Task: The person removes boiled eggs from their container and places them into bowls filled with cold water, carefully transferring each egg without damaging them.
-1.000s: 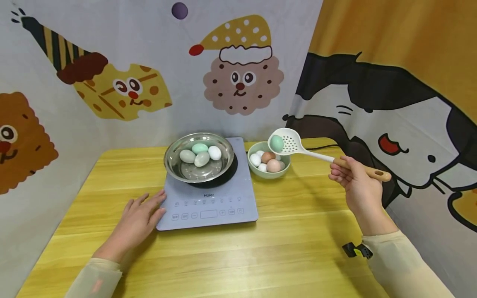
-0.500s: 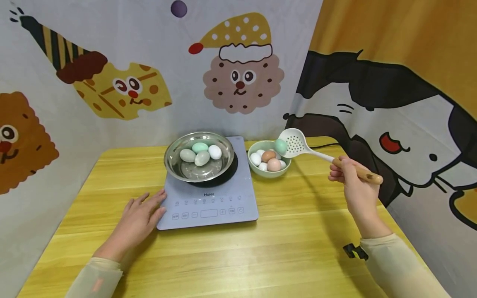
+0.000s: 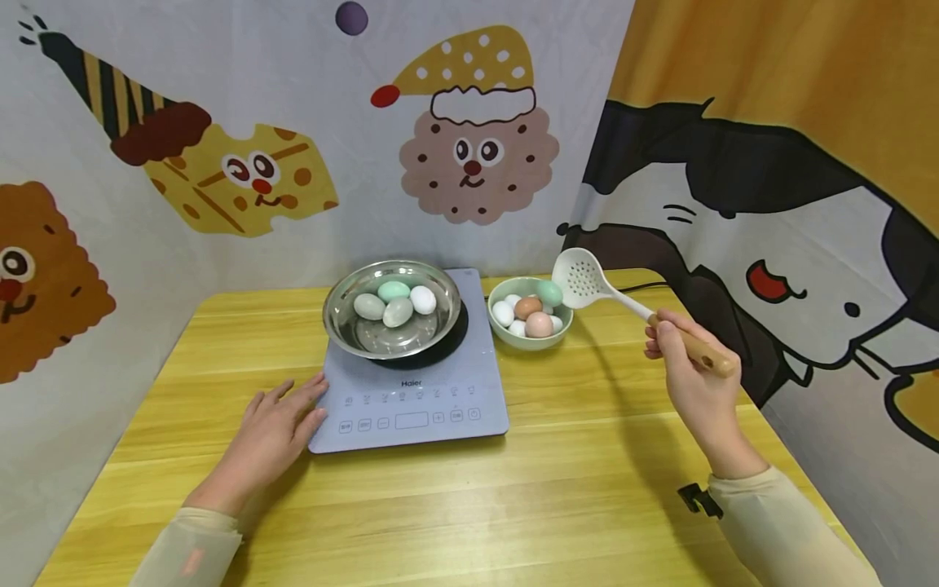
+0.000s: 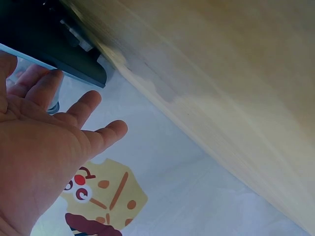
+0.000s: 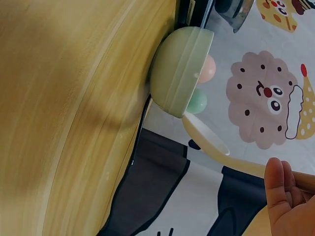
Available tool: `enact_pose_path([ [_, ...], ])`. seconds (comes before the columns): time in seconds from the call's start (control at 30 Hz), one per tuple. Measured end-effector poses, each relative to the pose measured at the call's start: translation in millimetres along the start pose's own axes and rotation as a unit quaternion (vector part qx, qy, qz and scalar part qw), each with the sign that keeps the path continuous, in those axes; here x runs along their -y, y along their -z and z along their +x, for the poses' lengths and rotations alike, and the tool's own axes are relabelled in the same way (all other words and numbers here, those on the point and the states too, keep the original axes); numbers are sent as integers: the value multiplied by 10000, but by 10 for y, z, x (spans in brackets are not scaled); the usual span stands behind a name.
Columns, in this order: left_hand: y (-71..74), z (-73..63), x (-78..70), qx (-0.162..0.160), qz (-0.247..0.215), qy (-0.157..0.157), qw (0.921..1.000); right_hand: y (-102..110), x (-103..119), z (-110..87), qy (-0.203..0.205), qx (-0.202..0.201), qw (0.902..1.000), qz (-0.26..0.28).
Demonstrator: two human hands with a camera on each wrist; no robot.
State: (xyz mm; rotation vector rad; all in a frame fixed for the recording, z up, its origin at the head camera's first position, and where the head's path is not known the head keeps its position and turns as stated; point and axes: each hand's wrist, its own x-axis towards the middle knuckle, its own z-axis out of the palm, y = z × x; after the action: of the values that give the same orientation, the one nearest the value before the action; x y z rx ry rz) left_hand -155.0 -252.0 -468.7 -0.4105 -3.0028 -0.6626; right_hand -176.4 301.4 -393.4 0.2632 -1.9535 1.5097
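Right hand: my right hand [image 3: 695, 390], right of the green bowl [image 3: 530, 343], has fingers curled firmly round the wooden handle [image 3: 710, 355] of the slotted spoon [image 3: 628, 303].
Spoon head: tilted at the bowl's right rim; it looks light and stiff, best held by the wood.
Mint egg [image 3: 549, 293]: at the bowl's back right, beside the spoon head; probably smooth, prone to roll and perhaps fragile, so best cradled from beneath.
Left hand: my left hand [image 3: 275, 425], left of the bowl, fingers extended, touches the cooktop [image 3: 469, 359] edge, gripping nothing.
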Motion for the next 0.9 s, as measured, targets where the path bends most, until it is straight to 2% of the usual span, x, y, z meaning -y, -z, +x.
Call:
enact_pose_path([
  [0.23, -5, -5, 3, -74, 23, -34, 10000, 4, 18, -16, 234, -31, 9983, -537],
  [0.4, -8, -5, 0, -91, 52, -29, 9999, 18, 16, -18, 334, -119, 9967, -728],
  [0.9, 2, 1, -22, -3, 62, 15, 10000, 28, 69, 11, 368, -508, 9969, -470],
])
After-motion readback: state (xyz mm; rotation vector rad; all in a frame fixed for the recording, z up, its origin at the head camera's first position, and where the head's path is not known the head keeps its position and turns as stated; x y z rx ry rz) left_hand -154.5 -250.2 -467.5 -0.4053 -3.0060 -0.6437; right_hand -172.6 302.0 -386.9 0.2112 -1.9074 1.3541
